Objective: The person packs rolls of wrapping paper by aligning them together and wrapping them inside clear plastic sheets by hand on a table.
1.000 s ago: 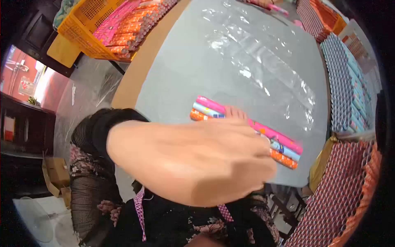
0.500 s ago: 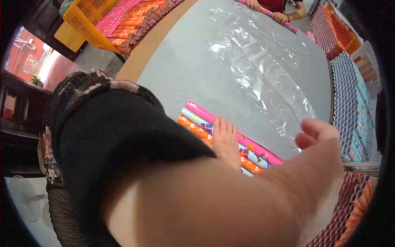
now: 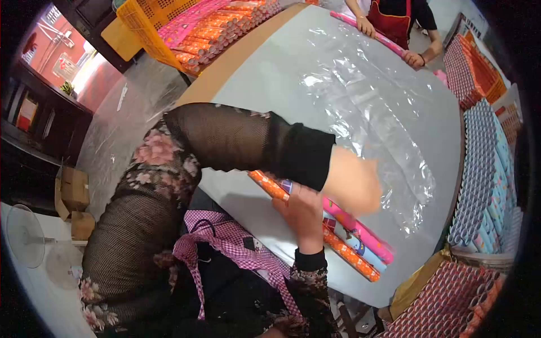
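Three patterned rolls lie side by side near the front of the grey table: a pink roll, a light blue roll and an orange roll. My right hand grips across their middle, with its fingertips partly hidden behind the other arm. My left arm reaches across from the left, over the rolls. Just beyond them is my left hand, smeared by motion, its fingers not distinct. Clear plastic film is spread on the table behind and to the right.
Across the table, a co-worker's hands hold a pink roll. An orange crate of rolls stands at the back left. Stacked rolls line the right side, with more rolls at the lower right.
My left hand has swung from the far right back over the rolls. My right hand stays on the rolls. The view has shifted, showing more of the co-worker.
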Tool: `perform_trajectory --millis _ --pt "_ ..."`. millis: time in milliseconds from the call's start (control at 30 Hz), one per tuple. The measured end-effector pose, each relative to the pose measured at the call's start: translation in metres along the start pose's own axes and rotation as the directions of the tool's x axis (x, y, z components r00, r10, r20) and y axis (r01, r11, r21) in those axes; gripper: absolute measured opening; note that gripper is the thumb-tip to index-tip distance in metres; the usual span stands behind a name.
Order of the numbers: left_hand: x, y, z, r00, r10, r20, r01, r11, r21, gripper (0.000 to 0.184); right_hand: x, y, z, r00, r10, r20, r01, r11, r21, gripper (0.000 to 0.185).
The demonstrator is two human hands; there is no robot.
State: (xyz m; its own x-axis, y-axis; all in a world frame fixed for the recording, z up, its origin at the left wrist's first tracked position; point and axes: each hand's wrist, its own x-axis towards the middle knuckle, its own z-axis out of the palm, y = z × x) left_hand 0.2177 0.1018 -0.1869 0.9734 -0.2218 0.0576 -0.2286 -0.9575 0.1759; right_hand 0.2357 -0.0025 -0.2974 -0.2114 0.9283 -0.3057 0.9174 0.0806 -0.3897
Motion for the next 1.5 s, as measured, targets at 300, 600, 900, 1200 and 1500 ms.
perform_trajectory --millis 300,600,900,1200,1500 --pt "0.065 -0.134 0.086 0.921 -0.379 -0.084 0.385 0.92 0.066 0.033 0.007 0.019 0.03 0.837 -0.198 -0.511 0.188 0.98 -0.071 0.08" --pt "0.125 -0.14 0.127 0.852 -0.457 -0.255 0.476 0.879 0.015 0.034 -0.003 0.023 0.024 0.885 -0.283 -0.37 0.236 0.957 -0.168 0.049" --pt "0.163 -0.133 0.145 0.919 -0.329 -0.219 0.341 0.94 0.021 0.021 0.031 0.023 0.075 0.743 -0.266 -0.614 0.372 0.927 0.049 0.048" --pt "0.151 -0.151 0.143 0.709 -0.553 -0.438 0.444 0.832 -0.333 0.014 0.021 0.028 0.061 0.684 -0.312 -0.66 0.505 0.854 0.121 0.048" --pt "0.111 -0.15 0.119 0.656 -0.631 -0.414 0.39 0.753 -0.529 0.019 0.009 0.022 0.038 0.865 -0.285 -0.413 0.306 0.952 -0.016 0.049"
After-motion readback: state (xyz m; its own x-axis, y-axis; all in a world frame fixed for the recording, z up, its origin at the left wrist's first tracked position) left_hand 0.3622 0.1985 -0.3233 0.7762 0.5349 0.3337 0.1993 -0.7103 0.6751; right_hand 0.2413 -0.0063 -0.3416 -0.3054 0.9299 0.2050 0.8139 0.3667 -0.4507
